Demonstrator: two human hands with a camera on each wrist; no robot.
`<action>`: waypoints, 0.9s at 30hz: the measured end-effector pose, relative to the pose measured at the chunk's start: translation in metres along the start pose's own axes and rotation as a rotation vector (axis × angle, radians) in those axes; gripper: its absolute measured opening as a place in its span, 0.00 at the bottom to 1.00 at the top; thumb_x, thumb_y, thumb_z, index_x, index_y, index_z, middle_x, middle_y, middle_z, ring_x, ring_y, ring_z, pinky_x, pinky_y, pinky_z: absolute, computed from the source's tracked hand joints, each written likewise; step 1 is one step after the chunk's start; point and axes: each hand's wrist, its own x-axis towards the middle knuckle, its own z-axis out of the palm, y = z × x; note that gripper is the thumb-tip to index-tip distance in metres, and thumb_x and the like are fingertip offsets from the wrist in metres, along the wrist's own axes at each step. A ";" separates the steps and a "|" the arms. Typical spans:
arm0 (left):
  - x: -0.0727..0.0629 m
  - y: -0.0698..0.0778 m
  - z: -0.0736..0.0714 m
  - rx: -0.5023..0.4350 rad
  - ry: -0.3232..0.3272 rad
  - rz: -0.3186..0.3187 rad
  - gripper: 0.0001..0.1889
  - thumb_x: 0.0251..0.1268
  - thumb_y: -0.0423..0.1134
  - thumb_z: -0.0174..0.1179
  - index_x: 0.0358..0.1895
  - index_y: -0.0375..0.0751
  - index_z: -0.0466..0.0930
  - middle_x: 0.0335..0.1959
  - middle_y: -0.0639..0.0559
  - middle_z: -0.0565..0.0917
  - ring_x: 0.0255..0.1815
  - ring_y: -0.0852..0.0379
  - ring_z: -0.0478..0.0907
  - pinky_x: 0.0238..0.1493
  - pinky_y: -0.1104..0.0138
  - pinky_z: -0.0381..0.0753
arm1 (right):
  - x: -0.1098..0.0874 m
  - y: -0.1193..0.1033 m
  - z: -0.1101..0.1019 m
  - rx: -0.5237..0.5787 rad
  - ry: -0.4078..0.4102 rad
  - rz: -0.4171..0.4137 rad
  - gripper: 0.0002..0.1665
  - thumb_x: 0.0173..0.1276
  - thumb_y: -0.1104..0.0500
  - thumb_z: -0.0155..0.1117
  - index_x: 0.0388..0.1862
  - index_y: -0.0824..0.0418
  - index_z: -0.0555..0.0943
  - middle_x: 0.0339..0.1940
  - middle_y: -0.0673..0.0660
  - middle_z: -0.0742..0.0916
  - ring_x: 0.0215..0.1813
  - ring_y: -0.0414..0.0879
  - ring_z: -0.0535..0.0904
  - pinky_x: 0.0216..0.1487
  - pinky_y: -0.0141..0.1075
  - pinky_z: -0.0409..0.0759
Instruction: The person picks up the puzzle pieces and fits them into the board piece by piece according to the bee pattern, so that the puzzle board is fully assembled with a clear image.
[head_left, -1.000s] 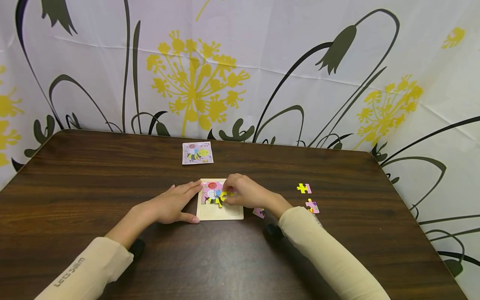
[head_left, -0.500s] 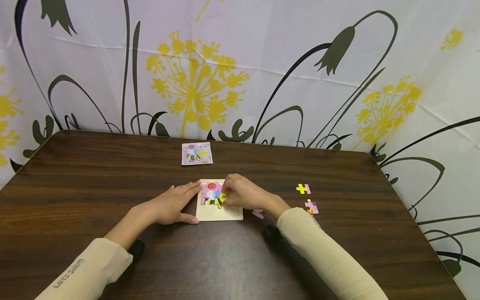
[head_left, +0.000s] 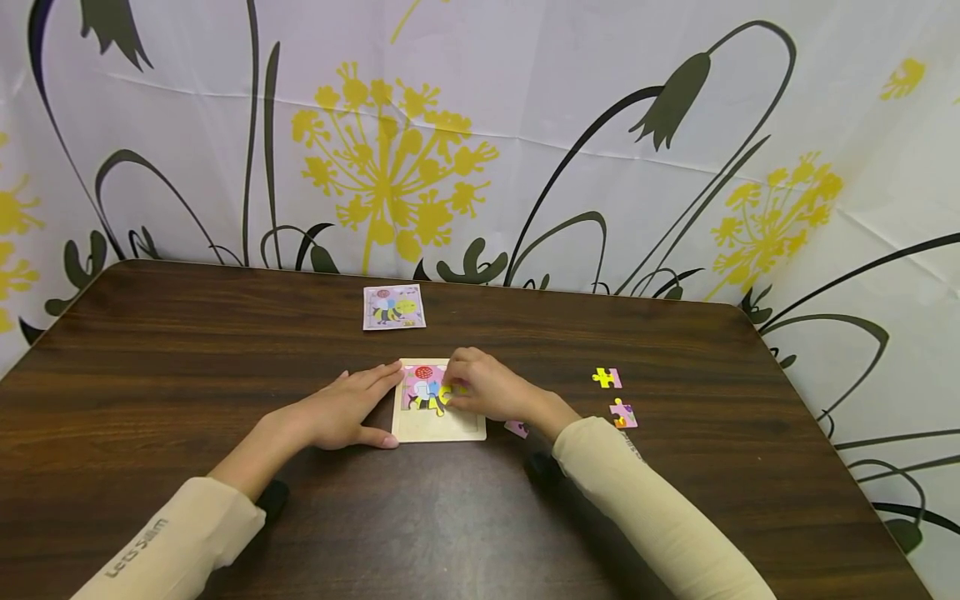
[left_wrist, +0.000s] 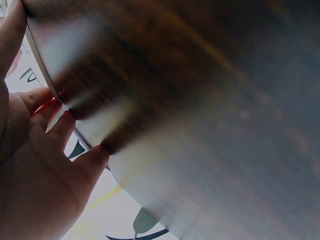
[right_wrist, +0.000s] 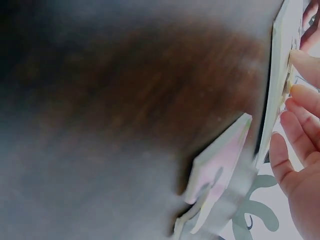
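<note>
A pale wooden puzzle tray (head_left: 438,430) lies mid-table, its upper part filled with pieces of a bee picture on pink. At its left side my left hand (head_left: 347,413) rests with fingers extended, fingertips at the upper left corner and thumb by the lower left one. My right hand (head_left: 489,387) is over the tray's right half, hiding part of the picture. Between its thumb and index finger it pinches a yellow puzzle piece (right_wrist: 288,86), seen edge-on at the tray surface in the right wrist view. The left wrist view shows the left fingertips on the table along the tray.
Right of the tray lie loose puzzle pieces: a yellow-and-pink one (head_left: 606,377), a pink one with orange (head_left: 623,413), and a pink one (head_left: 517,428) partly under the right wrist. A bee picture card (head_left: 393,307) lies behind the tray. A patterned curtain (head_left: 570,125) hangs behind the table.
The right fingers have shifted very slightly over the same spot of the tray, with the yellow puzzle piece seated closer among its neighbours. The left hand stays in place.
</note>
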 end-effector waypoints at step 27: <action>0.000 -0.001 0.000 0.003 0.000 0.002 0.46 0.55 0.58 0.59 0.69 0.31 0.51 0.70 0.35 0.51 0.68 0.36 0.50 0.60 0.38 0.48 | -0.001 0.002 0.002 0.021 0.022 -0.004 0.11 0.56 0.60 0.69 0.36 0.64 0.80 0.36 0.54 0.76 0.40 0.44 0.69 0.43 0.33 0.70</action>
